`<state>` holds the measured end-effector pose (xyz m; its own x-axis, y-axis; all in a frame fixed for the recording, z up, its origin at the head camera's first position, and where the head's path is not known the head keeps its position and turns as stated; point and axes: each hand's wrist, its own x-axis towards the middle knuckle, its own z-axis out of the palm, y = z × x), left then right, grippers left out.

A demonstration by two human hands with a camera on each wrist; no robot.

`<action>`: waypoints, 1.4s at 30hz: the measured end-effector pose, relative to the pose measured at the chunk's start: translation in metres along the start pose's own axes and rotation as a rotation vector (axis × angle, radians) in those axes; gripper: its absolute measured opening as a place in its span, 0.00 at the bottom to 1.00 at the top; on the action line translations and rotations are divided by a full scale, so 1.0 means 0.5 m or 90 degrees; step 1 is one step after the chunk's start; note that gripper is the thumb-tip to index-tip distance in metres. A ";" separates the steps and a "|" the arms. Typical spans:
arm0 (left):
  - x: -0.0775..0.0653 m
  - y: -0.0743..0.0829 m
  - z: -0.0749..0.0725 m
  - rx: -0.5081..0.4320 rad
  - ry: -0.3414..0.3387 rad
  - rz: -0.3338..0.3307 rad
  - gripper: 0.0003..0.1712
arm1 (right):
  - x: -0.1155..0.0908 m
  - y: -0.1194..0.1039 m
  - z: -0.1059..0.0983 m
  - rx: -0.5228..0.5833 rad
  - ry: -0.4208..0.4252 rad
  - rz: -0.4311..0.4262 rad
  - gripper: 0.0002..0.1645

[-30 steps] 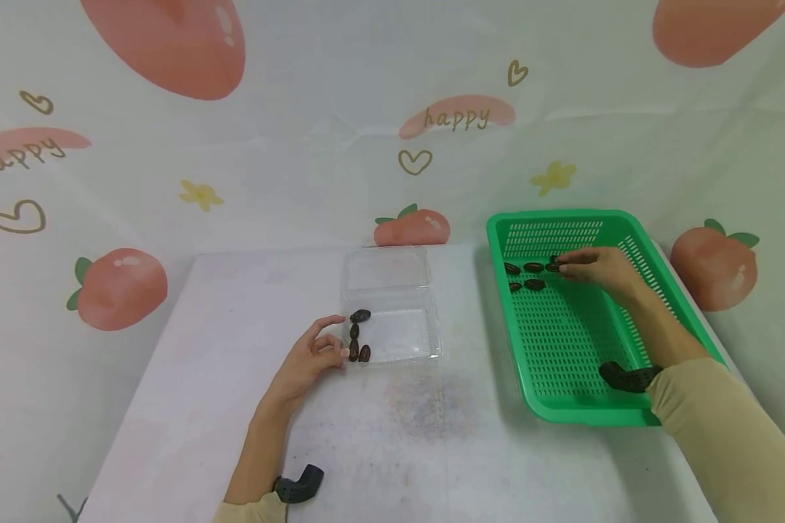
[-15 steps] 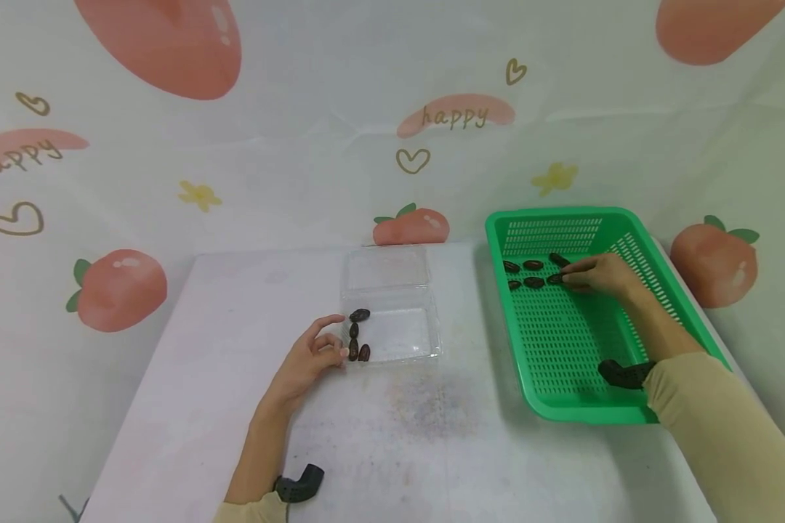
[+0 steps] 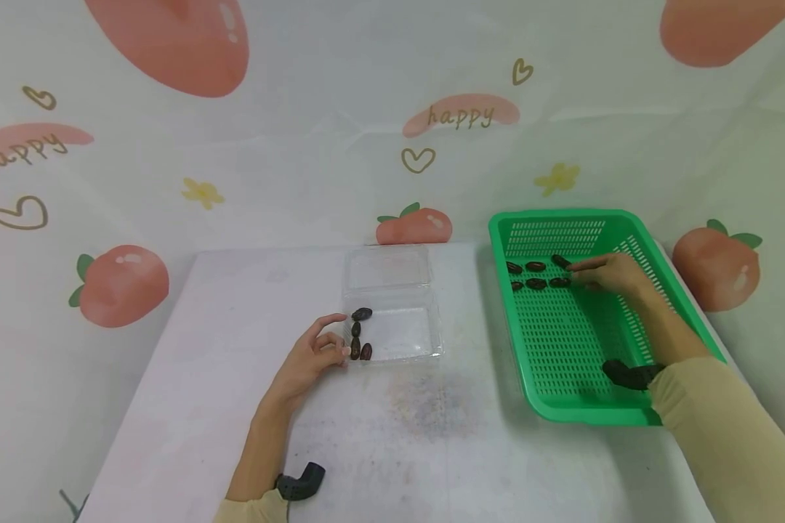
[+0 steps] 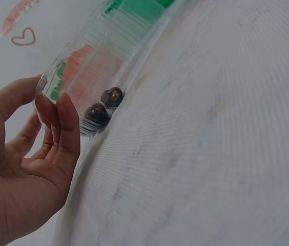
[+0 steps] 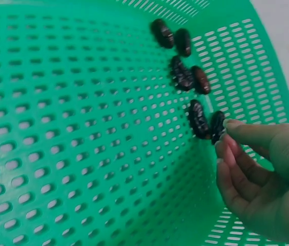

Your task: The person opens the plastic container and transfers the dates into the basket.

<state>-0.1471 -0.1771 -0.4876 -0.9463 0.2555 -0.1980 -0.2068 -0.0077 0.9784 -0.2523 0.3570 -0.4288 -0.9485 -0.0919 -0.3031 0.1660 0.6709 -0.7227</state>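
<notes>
My left hand [image 3: 309,357] grips the clear box [image 3: 399,334] by its nine-o'clock edge; my right hand [image 3: 616,274] pinches a date [image 5: 217,125], the green basket [image 3: 556,345] roomy toward six.

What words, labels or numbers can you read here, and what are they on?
"happy": middle pink patch on the backdrop.
"happy": left pink patch on the backdrop.
"happy": blurred lettering, left wrist view, on the backdrop.
Lower-left dark strokes: partly hidden, unreadable.
Clear box, green basket: no readable text.
</notes>
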 end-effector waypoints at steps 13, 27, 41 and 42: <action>-0.001 0.002 0.000 0.001 -0.001 -0.002 0.37 | -0.023 -0.039 -0.001 0.077 -0.013 -0.050 0.37; 0.001 0.001 -0.001 0.000 0.000 -0.002 0.37 | -0.066 -0.149 0.042 0.179 0.004 -0.137 0.24; 0.004 0.011 0.006 0.019 0.005 0.001 0.37 | -0.091 -0.222 0.104 0.156 -0.032 -0.164 0.27; 0.003 0.012 0.006 0.019 0.009 -0.002 0.37 | -0.091 -0.227 0.110 0.156 -0.038 -0.167 0.27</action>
<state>-0.1491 -0.1741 -0.4821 -0.9492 0.2415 -0.2016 -0.2024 0.0219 0.9791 -0.2130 0.2443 -0.3671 -0.9511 -0.2857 -0.1176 -0.0149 0.4225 -0.9063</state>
